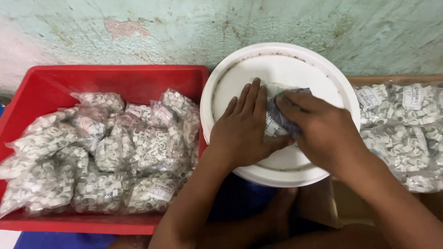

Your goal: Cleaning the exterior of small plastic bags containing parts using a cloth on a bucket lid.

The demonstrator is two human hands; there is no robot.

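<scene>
A worn, pale green wall with scratches and a bare patch is seen behind the hands. In front of it, a round white plastic lid is used as a small work top. A small clear plastic packet of white clips is being pressed flat on the lid, right under both hands. The left hand is laid flat with the fingers held together, on the near-left side of the packet. The right hand is curled over the packet, and something dark is covered by its fingers; what it is cannot be told. To the left of the left hand, a big red plastic tub is filled with many packed bags of white clips, so a lot of the packing looks done. To the right of the right hand, more bags of white clips with paper labels are piled up. One packet is in hand now, and how many are left cannot be told.
</scene>
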